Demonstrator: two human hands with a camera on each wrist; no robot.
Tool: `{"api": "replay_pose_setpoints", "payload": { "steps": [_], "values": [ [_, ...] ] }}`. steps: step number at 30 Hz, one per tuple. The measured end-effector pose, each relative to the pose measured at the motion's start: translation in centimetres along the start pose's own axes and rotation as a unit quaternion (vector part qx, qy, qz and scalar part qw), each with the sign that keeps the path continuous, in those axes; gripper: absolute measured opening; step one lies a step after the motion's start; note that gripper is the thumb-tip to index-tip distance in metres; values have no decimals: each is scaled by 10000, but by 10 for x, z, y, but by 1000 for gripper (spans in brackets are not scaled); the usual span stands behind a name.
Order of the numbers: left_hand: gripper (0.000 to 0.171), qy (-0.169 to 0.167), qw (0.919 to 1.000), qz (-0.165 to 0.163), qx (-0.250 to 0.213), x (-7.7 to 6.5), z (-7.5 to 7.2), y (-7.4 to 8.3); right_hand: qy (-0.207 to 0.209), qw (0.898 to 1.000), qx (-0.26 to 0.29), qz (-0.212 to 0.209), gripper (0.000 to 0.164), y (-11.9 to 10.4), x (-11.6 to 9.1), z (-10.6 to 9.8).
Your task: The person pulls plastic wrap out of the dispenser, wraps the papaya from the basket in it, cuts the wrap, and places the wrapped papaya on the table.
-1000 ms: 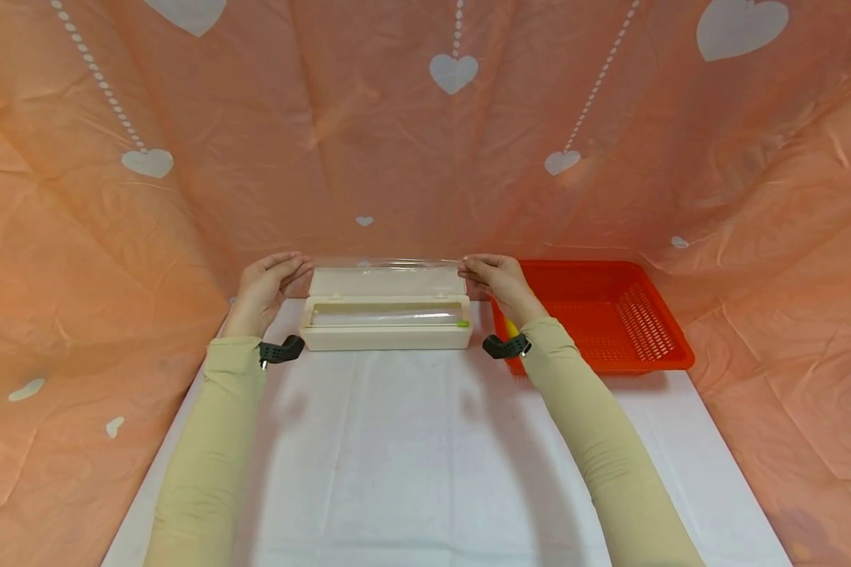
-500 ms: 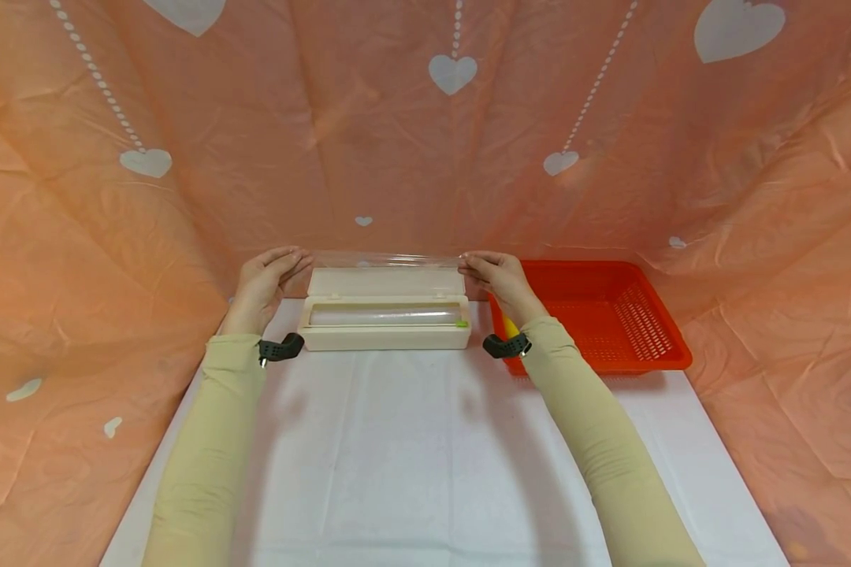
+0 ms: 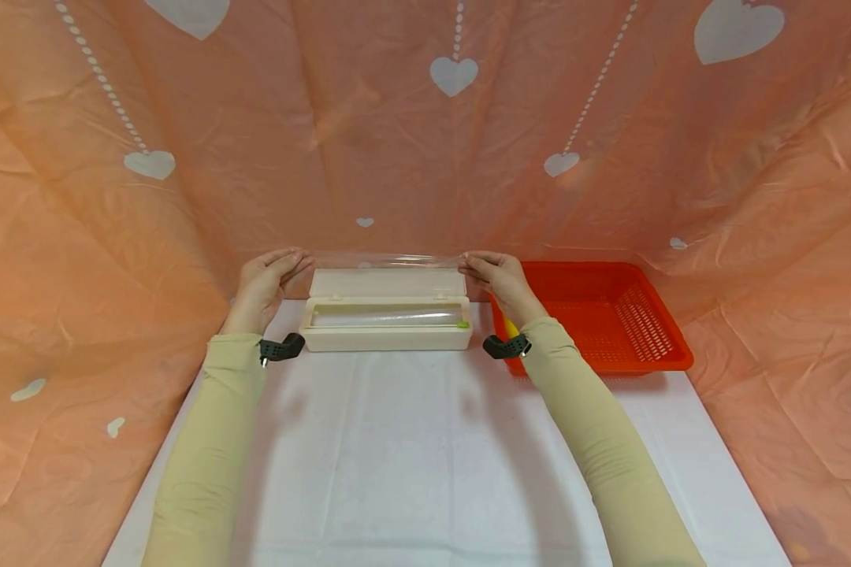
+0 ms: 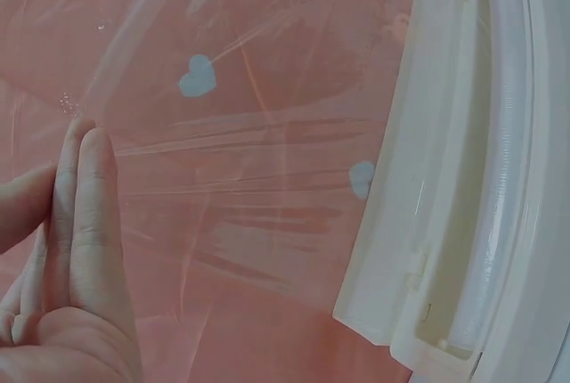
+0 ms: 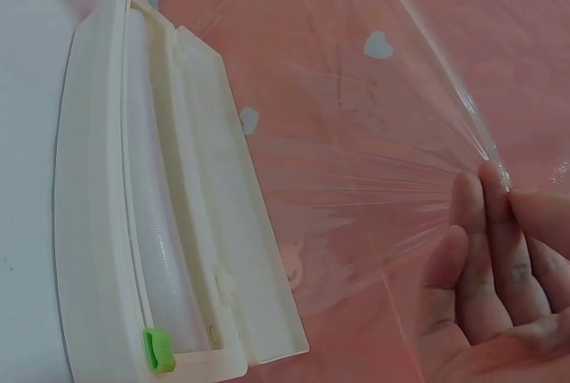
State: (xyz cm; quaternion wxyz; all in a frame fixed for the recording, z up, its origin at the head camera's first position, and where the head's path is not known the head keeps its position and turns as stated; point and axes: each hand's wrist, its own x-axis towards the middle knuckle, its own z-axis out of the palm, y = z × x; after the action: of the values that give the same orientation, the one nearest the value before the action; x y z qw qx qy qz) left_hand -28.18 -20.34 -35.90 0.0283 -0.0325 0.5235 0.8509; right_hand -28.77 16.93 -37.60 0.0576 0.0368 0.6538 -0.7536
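Behind the white cloth (image 3: 397, 457) hangs orange sheeting (image 3: 390, 157).

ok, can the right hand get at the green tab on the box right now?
Probably not: the right hand pinches the clear film and would likely have to let go first. Otherwise the way looks free: the green tab sits at the right end of the white box, nothing visible covering it.

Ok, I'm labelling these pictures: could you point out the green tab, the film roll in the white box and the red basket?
Green tab (image 5: 160, 351), right wrist view: middle of its face.
Film roll (image 4: 505, 147), left wrist view: middle of its visible surface.
Red basket (image 3: 642, 324), head view: right inner wall.
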Motion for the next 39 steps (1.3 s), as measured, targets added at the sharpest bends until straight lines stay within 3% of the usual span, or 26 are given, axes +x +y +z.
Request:
{"api": "replay_pose_setpoints", "payload": {
  "steps": [4, 9, 17, 24, 34, 39],
  "values": [
    [51, -57, 10000, 53, -3, 3, 2, 1, -6, 10000, 44, -53, 27, 0, 0, 0],
    [54, -81, 9998, 135, 120, 6, 4, 2, -61, 9999, 118, -108, 30, 0, 2, -2],
    [51, -23, 9997, 207, 126, 8, 7, 2, -96, 9996, 162, -200, 27, 0, 2, -3],
    [33, -130, 9995, 263, -92, 7, 8, 3, -170, 9991, 245, -317, 28, 0, 1, -5],
    [47, -166, 9994, 221, -204, 10, 10, 5, -84, 9986, 394, -339, 29, -2, 1, -6],
    [36, -140, 9990, 198, -369, 8, 7, 5, -59, 9984, 430, -366, 29, -1, 2, -3]
  ]
}}
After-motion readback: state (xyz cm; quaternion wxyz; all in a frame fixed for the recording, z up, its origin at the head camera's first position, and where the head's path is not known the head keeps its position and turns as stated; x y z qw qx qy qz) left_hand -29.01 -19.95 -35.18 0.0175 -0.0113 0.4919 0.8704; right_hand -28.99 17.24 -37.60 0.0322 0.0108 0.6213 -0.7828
